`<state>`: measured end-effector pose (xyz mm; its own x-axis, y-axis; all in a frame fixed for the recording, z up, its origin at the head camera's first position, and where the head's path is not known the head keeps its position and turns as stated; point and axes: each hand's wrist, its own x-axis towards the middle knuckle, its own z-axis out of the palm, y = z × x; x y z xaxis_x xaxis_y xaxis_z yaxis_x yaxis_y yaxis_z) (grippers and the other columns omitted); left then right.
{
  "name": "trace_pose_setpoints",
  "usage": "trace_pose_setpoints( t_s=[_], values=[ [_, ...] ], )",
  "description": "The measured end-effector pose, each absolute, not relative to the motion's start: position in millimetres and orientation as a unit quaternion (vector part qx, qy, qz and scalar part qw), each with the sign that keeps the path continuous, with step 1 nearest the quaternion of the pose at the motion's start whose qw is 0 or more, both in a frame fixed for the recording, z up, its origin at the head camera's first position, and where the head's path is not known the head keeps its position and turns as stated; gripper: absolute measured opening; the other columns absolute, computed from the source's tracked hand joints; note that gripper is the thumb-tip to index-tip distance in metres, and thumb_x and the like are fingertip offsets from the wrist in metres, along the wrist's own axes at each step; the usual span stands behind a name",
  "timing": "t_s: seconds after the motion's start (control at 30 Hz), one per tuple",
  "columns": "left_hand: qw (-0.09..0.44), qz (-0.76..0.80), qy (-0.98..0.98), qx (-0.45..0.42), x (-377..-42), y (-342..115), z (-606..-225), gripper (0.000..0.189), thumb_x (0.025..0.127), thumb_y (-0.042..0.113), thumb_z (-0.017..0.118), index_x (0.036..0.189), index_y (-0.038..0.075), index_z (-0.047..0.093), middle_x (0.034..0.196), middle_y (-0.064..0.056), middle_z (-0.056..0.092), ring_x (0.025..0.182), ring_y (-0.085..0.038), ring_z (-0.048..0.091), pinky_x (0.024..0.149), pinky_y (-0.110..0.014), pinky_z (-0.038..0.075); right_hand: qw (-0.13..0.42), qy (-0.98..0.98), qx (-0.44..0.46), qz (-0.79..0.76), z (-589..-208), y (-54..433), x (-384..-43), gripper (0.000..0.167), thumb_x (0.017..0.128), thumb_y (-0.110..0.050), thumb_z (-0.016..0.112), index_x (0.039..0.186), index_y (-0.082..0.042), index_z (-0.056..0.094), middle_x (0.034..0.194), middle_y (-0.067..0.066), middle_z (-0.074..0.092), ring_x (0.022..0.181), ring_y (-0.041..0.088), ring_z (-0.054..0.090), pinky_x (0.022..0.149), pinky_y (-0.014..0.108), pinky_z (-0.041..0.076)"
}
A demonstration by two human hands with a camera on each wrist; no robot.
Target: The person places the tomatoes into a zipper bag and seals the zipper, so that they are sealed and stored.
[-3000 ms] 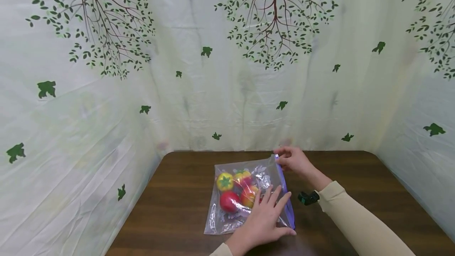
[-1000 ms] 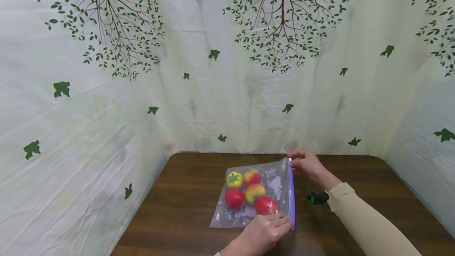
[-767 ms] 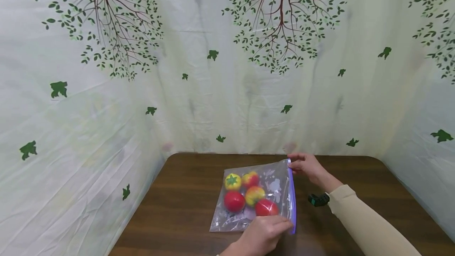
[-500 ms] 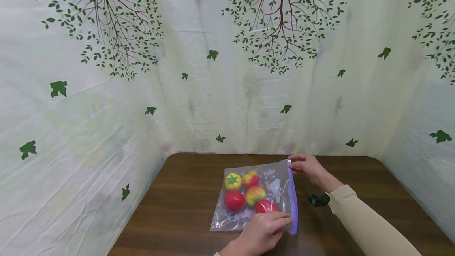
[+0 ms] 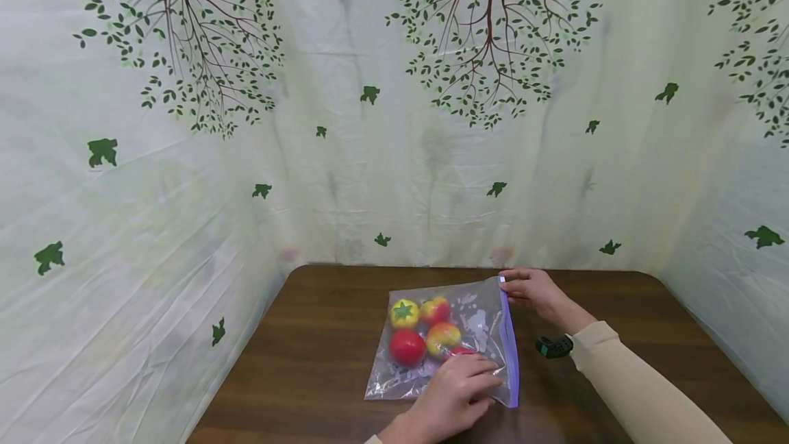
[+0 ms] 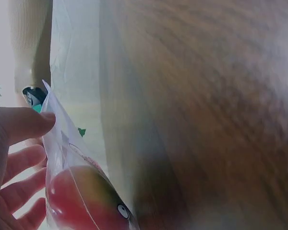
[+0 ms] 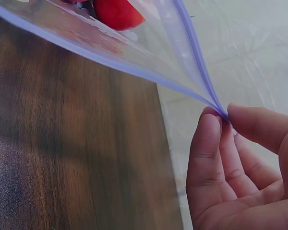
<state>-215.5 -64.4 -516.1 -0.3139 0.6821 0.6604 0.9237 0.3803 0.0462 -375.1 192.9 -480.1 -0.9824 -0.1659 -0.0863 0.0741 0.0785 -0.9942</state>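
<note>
A clear zip bag with a purple seal lies on the table, holding several red and yellow toy fruits, including a red one and a yellow one with a green star-shaped top. My right hand pinches the far corner of the seal between thumb and fingers. In the right wrist view the two purple strips stand apart and meet at that pinch. My left hand rests over the near side of the bag, thumb and fingers parted, partly covering a red fruit. In the left wrist view its thumb touches the plastic.
The dark wooden table has rounded far corners. A pale curtain printed with trees and leaves surrounds it at the back and sides. A dark band is on the right wrist.
The left hand went from spread fingers to pinching the bag's near corner by the seal, then loosened and drew slightly back. The near seal end shifted slightly right. The right hand keeps its pinch.
</note>
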Motion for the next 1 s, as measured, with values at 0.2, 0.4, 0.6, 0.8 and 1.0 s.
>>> trace_pose_setpoints(
  t_s=[0.2,0.4,0.6,0.8,1.0],
  values=[
    [0.269,-0.192,-0.795,-0.509,-219,-67,-517,0.035,0.080,0.024,0.084,0.114,0.020,0.075,0.126,0.000,0.067,0.123,-0.021,0.058,0.107,-0.039,0.043,0.094,0.725,-0.027,-0.682,-478,194,-374,0.046,0.095,-0.012,0.071,0.134,0.008,0.057,0.102,0.012,0.072,0.085,0.023,0.071,0.077,0.035,0.060],
    [0.235,-0.204,-0.798,-0.516,-224,-70,-517,0.039,0.087,0.034,0.080,0.122,0.020,0.072,0.134,-0.002,0.063,0.129,-0.022,0.054,0.110,-0.039,0.040,0.099,0.714,-0.015,-0.693,-480,193,-376,0.044,0.094,-0.011,0.072,0.131,0.009,0.058,0.098,0.010,0.073,0.082,0.021,0.072,0.076,0.034,0.060],
    [0.240,-0.235,-0.799,-0.500,-237,-72,-508,0.034,0.092,0.030,0.075,0.122,0.016,0.072,0.133,-0.004,0.064,0.129,-0.023,0.054,0.110,-0.036,0.041,0.104,0.703,-0.015,-0.704,-485,196,-377,0.042,0.094,-0.007,0.071,0.130,0.012,0.058,0.093,0.009,0.074,0.078,0.019,0.072,0.074,0.033,0.060],
    [0.214,-0.284,-0.817,-0.454,-263,-70,-480,0.033,0.092,0.018,0.074,0.125,0.016,0.070,0.134,-0.002,0.063,0.128,-0.017,0.055,0.108,-0.033,0.042,0.100,0.722,-0.024,-0.684,-485,200,-375,0.045,0.094,-0.011,0.071,0.131,0.011,0.057,0.098,0.012,0.073,0.082,0.021,0.072,0.077,0.035,0.060],
    [0.122,-0.349,-0.844,-0.390,-300,-65,-458,0.033,0.099,0.023,0.066,0.132,0.019,0.067,0.134,0.005,0.063,0.127,-0.009,0.054,0.104,-0.030,0.045,0.104,0.732,-0.027,-0.673,-484,202,-374,0.042,0.094,-0.010,0.071,0.130,0.010,0.059,0.102,0.015,0.073,0.085,0.025,0.072,0.080,0.038,0.059]
  ],
)
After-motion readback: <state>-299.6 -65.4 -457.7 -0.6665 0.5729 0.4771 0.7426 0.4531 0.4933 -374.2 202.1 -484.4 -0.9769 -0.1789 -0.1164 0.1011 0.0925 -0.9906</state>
